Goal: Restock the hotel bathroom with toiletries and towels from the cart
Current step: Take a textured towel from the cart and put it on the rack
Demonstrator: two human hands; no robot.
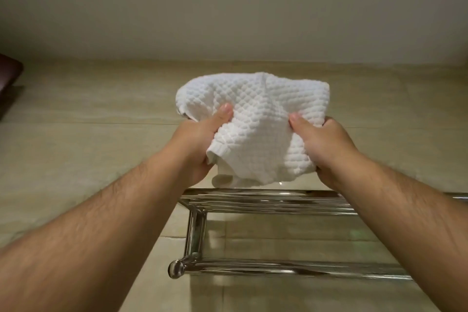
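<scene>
A white waffle-weave towel [255, 132] is held up against a beige tiled wall [101, 134], just above a chrome towel rack [266, 200]. The left hand [200, 144] and right hand [321, 149] each grip a side, thumbs on top. Best lowered level onto the rack, loose corners tucked under.
</scene>
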